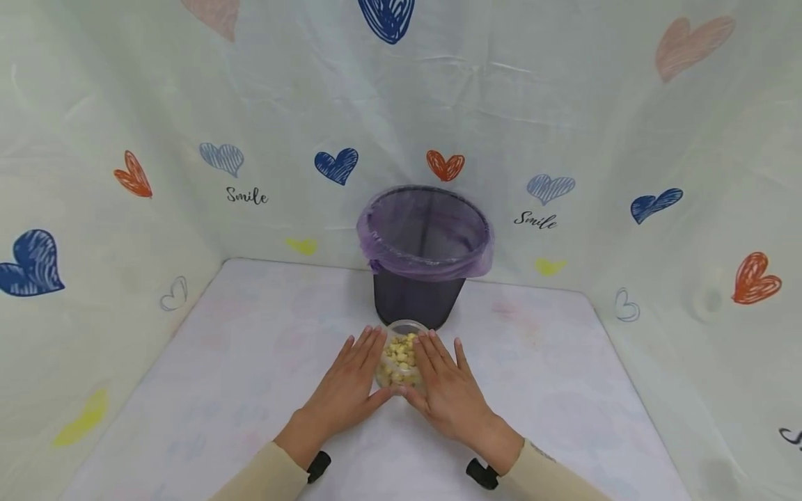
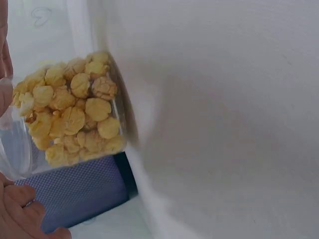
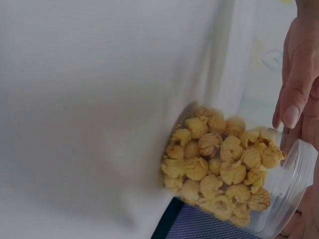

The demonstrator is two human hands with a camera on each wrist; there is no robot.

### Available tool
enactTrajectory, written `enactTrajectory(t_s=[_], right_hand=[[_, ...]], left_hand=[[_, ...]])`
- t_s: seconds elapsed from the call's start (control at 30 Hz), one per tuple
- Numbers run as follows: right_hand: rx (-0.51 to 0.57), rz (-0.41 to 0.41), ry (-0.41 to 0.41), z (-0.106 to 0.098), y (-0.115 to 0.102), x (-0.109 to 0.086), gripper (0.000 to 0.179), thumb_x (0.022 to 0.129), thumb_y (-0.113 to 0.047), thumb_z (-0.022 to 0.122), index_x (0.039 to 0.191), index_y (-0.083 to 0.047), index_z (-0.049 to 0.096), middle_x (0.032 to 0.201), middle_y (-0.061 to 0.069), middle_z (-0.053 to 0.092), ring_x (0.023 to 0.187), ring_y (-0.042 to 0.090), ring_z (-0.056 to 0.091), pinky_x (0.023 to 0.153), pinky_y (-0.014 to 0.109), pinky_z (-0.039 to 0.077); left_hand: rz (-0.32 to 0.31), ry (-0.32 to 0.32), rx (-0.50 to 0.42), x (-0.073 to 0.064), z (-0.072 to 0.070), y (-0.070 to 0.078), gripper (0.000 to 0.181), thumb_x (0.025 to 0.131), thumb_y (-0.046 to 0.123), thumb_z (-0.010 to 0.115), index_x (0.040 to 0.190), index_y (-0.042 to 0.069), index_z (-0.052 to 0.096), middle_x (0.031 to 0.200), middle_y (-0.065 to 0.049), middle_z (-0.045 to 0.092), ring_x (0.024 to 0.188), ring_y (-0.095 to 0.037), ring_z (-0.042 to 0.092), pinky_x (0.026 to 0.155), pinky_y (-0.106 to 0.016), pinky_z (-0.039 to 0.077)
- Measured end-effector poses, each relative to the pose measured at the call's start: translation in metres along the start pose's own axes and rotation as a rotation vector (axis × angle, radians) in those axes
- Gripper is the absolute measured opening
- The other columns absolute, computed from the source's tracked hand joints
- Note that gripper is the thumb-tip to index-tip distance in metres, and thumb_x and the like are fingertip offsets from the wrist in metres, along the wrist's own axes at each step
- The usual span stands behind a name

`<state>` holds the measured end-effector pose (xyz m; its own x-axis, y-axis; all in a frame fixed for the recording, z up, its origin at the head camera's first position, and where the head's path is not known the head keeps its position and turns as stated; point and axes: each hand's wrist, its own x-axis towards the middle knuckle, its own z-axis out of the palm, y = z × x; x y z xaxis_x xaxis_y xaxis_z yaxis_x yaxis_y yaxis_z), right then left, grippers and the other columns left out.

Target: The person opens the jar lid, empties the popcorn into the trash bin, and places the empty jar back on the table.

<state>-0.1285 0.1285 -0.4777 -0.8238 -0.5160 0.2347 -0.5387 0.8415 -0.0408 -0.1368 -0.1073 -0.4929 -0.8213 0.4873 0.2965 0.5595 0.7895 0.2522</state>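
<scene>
A clear plastic jar [image 1: 401,378] of round yellow popcorn [image 3: 212,164] stands on the table, in front of a dark waste bin. My left hand [image 1: 347,393] lies along the jar's left side with its fingers straight and pointing forward. On the opposite side, my right hand [image 1: 452,396] mirrors it, fingers extended at the jar's rim. Both thumbs come together at the near side of the jar. In the left wrist view, popcorn [image 2: 72,112] fills the lower part of the jar, and fingers show at the left edge.
The dark mesh waste bin [image 1: 410,303] has a purple liner bag [image 1: 432,269] folded over its rim. It stands against the back curtain [image 1: 401,104], printed with hearts and the word Smile. A white cloth covers the table [image 1: 269,334], and curtain also hangs at both sides.
</scene>
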Motion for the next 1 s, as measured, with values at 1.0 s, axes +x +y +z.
enactTrajectory(t_s=[1.0], right_hand=[[-0.163, -0.003, 0.184, -0.003, 0.052, -0.025, 0.088, 0.085, -0.054, 0.084, 0.143, 0.005, 0.055, 0.139, 0.022, 0.062, 0.128, 0.041, 0.06, 0.111, 0.065, 0.046]], left_hand=[[0.122, 0.123, 0.216, 0.063, 0.035, 0.035, 0.108, 0.069, 0.059, 0.095, 0.148, 0.001, 0.048, 0.14, -0.013, 0.061, 0.13, -0.029, 0.057, 0.113, -0.047, 0.047]])
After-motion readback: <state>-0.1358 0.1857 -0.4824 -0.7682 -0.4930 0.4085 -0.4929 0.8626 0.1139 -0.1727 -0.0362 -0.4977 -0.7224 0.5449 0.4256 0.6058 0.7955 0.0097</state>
